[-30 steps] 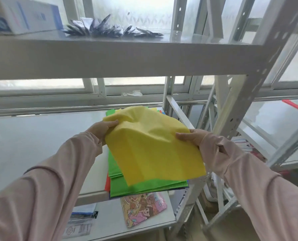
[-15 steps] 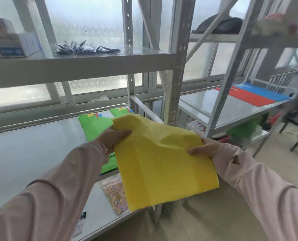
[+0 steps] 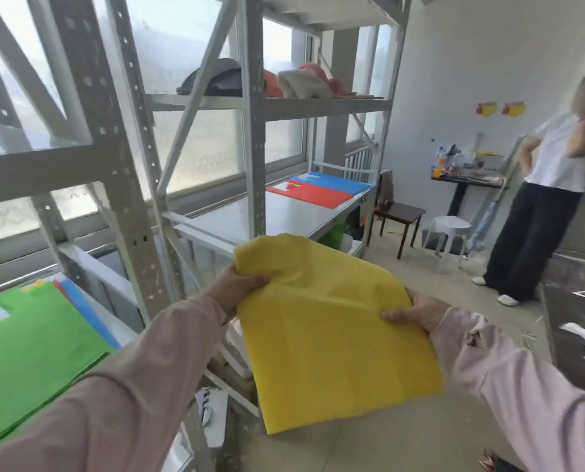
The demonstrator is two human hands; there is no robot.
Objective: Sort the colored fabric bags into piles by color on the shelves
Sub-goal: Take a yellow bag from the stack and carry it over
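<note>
A yellow fabric bag [image 3: 332, 335] hangs in the air in front of me, above the floor beside the grey racks. My left hand [image 3: 238, 289] grips its upper left corner and my right hand [image 3: 417, 311] pinches its right edge. A mixed stack with a green bag [image 3: 35, 349] on top lies on the near shelf at the lower left, with blue and red edges showing beneath. On the far rack's shelf [image 3: 250, 216] a red bag [image 3: 313, 195] lies flat, and a blue bag [image 3: 337, 182] lies flat beside it.
Grey steel uprights [image 3: 127, 206] stand between the two racks. A person [image 3: 536, 212] stands at the right. Near the far wall are a dark wooden chair [image 3: 400, 216] and a white stool [image 3: 449, 233]. Clothes and hats [image 3: 260, 80] lie on the upper shelf.
My view and both hands have swung right with the yellow bag, away from the green stack towards the far rack with the red and blue bags.
</note>
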